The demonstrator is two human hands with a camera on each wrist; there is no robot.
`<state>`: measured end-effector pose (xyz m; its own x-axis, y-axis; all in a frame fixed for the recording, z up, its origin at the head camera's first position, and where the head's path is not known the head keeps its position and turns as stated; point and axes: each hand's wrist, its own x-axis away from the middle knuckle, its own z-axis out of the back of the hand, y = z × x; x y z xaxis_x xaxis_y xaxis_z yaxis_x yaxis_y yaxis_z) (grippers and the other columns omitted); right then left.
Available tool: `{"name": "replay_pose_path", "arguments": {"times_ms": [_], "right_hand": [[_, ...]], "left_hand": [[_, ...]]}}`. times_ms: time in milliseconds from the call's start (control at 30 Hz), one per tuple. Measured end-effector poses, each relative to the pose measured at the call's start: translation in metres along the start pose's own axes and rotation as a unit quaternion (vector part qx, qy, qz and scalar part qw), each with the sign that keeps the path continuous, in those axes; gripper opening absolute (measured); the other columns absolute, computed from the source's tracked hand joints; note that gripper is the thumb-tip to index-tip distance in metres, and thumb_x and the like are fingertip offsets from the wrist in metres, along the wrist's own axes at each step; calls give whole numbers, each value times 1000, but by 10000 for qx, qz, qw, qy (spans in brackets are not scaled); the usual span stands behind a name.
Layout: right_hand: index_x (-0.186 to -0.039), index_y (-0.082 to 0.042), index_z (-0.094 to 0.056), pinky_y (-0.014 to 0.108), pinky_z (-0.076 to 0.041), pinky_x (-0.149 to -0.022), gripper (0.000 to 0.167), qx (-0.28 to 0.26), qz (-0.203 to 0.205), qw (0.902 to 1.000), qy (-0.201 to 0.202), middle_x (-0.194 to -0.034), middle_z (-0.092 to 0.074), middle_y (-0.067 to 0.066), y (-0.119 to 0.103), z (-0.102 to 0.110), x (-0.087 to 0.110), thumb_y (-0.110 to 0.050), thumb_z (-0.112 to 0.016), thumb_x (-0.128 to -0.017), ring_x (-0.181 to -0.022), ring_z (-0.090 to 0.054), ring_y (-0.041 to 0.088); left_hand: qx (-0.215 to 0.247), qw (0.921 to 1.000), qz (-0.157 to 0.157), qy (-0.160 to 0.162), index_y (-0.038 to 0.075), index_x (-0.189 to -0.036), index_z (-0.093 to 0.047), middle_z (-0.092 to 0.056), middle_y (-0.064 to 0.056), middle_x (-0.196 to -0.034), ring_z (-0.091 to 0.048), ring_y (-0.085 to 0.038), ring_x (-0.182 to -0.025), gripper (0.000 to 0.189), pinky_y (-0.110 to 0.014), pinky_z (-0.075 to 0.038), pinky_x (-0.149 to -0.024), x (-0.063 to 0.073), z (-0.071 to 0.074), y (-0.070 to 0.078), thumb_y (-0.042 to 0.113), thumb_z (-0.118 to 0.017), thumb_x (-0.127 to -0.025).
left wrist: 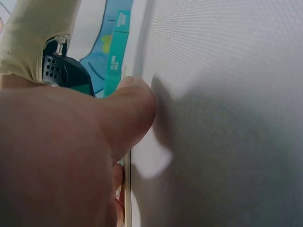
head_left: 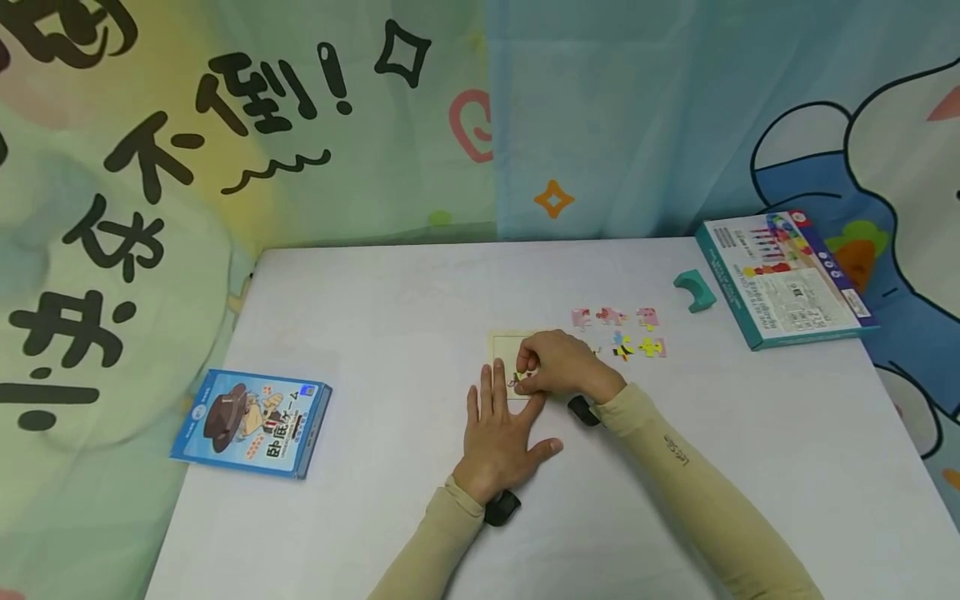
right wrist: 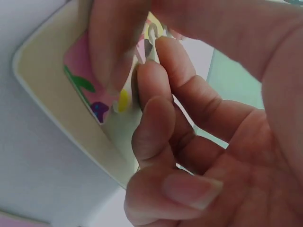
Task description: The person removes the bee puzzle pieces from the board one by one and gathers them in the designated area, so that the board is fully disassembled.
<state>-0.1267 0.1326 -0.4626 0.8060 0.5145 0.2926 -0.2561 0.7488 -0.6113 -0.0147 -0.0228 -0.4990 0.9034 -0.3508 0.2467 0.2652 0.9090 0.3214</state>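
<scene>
A shallow cream puzzle tray (head_left: 504, 336) lies on the table, partly covered by both hands. My left hand (head_left: 498, 437) is spread with straight fingers, their tips resting at the tray's near side. Over the tray, my right hand (head_left: 558, 362) has curled fingers and pinches a small puzzle piece (right wrist: 124, 99) with a yellow spot, largely hidden by the fingers. Beside it in the tray sits a pink puzzle piece (right wrist: 75, 59) with a green leaf and purple flower, under a fingertip. Several loose pink and yellow puzzle pieces (head_left: 647, 317) lie right of the tray.
A blue game box (head_left: 255, 421) lies at the table's left edge. At the back right rests a teal-edged box (head_left: 795, 287), with a curved teal block (head_left: 697, 292) left of it. A printed curtain (head_left: 600, 108) hangs behind the white table (head_left: 375, 317).
</scene>
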Motion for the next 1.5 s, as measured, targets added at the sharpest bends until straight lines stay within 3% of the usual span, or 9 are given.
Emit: {"name": "replay_pose_path", "arguments": {"times_ms": [333, 600, 800, 1033, 1200, 1367, 1500], "right_hand": [[-89, -14, -75, 30, -50, -69, 21, -45, -11, 10000, 74, -81, -72, -4, 0, 0, -2, -22, -93, -81, -73, -62, 10], [-90, -16, -78, 29, -49, -67, 12, -249, 272, 9993, -16, -80, -71, -5, 1, -2, -1, -21, -88, -88, -72, -61, 9], [-88, -14, -75, 28, -48, -65, 13, -519, 314, 9982, -7, -76, -70, -4, 7, 3, 3, -22, -84, -92, -66, -59, 8], [-100, -8, -68, 30, -48, -70, 16, -780, 355, 9960, 242, -84, -71, 1, 20, 14, 15, -23, -73, -102, -72, -58, 10], [-108, -7, -60, 29, -46, -61, 17, -1013, 186, 9944, 246, -90, -79, 5, 34, 26, 30, -23, -64, -108, -64, -59, 14], [-110, -6, -64, 31, -48, -66, 17, -996, 58, 9927, 674, -85, -78, 9, 47, 40, 47, -23, -68, -106, -72, -68, 25], [-114, -8, -74, 33, -46, -69, 22, -704, -201, 9898, 1220, -83, -78, 5, 59, 47, 60, -26, -75, -101, -81, -69, 22]], "left_hand": [[48, 10000, -41, 24, 35, -167, -34, 2, -30, -176, 2, -46, -165, 79, -66, -15, -128, 2, 5, 2, 66, -60, -99], [93, 10000, 3, -15, 36, -168, -30, 4, -28, -176, 6, -45, -165, 81, -66, -12, -129, 2, 5, 3, 66, -60, -99], [47, 9999, -36, 111, 38, -168, -30, 1, -30, -176, 1, -47, -165, 82, -67, -15, -128, 3, 7, 4, 66, -62, -98], [16, 9998, -49, 177, 41, -168, -28, 1, -31, -175, 0, -47, -165, 82, -66, -16, -127, 3, 3, 4, 67, -62, -97], [2, 9999, 7, 138, 42, -169, -25, 2, -31, -175, 2, -47, -165, 85, -66, -14, -128, 1, 2, 4, 68, -62, -97], [-101, 9999, 8, 128, 40, -168, -27, -2, -32, -175, -3, -48, -164, 84, -66, -17, -128, 2, 4, 5, 68, -62, -97], [-146, 9998, 12, 113, 40, -168, -28, -3, -31, -175, -4, -48, -164, 84, -65, -18, -128, 3, 6, 6, 68, -62, -97]]}}
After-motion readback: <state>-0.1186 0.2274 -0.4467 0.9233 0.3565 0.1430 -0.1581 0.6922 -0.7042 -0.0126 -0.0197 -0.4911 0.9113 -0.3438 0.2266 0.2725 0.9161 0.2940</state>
